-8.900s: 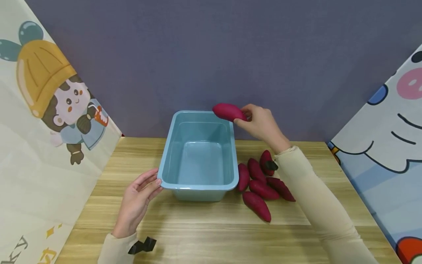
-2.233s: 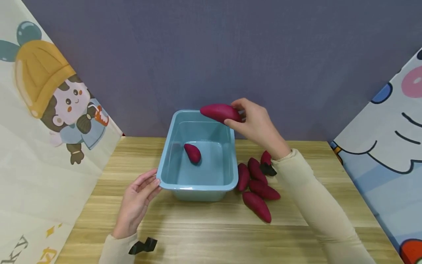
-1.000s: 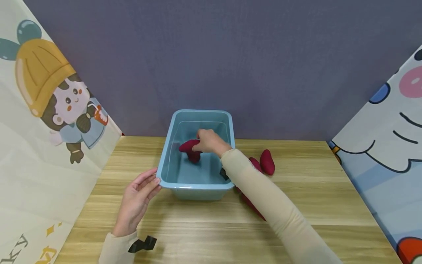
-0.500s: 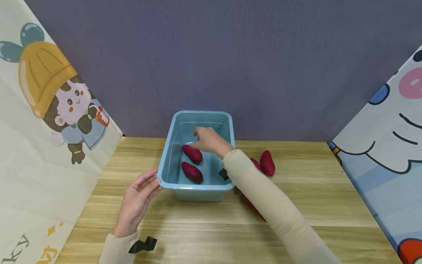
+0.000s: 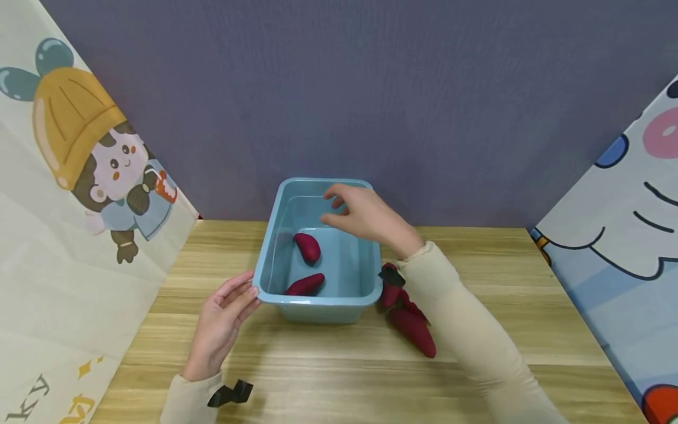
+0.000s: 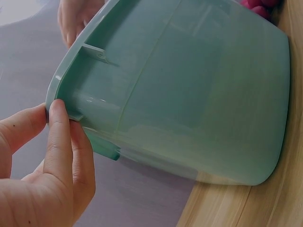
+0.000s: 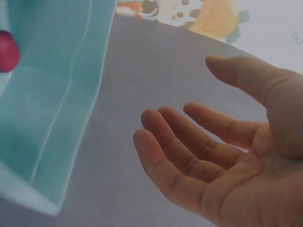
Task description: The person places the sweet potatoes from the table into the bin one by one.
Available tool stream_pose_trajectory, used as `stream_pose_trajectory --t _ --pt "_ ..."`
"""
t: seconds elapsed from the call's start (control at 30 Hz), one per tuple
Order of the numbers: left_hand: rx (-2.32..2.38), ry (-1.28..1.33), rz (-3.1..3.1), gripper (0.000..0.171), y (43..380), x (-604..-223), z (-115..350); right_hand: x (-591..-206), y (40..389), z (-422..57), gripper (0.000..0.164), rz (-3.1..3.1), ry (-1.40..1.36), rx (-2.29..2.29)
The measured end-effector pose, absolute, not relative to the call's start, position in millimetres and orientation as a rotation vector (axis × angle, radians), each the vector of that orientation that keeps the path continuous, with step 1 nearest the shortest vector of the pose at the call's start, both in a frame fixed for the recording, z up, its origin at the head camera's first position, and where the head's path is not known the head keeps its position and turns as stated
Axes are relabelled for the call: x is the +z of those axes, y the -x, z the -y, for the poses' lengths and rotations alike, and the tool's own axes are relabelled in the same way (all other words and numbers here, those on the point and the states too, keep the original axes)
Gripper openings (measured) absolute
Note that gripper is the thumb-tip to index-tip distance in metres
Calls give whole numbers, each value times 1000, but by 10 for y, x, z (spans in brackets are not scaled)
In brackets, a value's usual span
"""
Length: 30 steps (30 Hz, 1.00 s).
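Note:
My left hand [image 5: 219, 330] pinches the front left corner of a light blue plastic bin [image 5: 323, 301] between thumb and fingers. The left wrist view shows the fingertips [image 6: 57, 111] under the rim. Inside the bin lie two dark red sweet potatoes: one near the middle [image 5: 308, 248], another against the front wall [image 5: 306, 285]. Over the bin's back right part, my right hand [image 5: 371, 219] holds nothing, its fingers loosely bent and thumb apart, as the right wrist view confirms. More sweet potatoes [image 5: 412, 331] lie beside the bin's right side, partly hidden by the right sleeve.
The bin stands on a wood-grain table [image 5: 318, 377], close to a grey-blue back wall [image 5: 450, 118]. Printed cartoon panels [image 5: 113, 159] flank both sides. Black tags hang at both cuffs.
The right hand brought a first, then a second sweet potato into the bin and let go. Since then it has risen and drawn rightward, while the front sweet potato has turned. The left hand stays put.

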<state>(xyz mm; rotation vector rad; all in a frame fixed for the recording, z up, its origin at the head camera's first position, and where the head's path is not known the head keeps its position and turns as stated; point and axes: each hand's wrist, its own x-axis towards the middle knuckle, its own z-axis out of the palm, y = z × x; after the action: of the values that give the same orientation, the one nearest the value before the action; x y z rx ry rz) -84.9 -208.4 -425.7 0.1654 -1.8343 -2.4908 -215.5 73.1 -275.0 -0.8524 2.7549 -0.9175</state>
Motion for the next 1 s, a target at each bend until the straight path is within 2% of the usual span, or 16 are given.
stream_pose_trajectory --t 0.23,0.5,0.77,1.0 --pt "-2472 -165 1846 45 848 -4259 2098 -2784 1928 -1178 44 -2857 856 -985" --pt "-2459 -179 1860 44 843 -4266 2090 -3036 1733 -1681 41 -2984 822 -992" --pt "-2461 -162 1849 44 844 -4267 2069 -3511 1551 -2230 43 -2991 718 -1004" --pt "-2465 -188 1849 44 844 -4267 2067 -4113 1445 -2600 41 -2929 699 -1114"
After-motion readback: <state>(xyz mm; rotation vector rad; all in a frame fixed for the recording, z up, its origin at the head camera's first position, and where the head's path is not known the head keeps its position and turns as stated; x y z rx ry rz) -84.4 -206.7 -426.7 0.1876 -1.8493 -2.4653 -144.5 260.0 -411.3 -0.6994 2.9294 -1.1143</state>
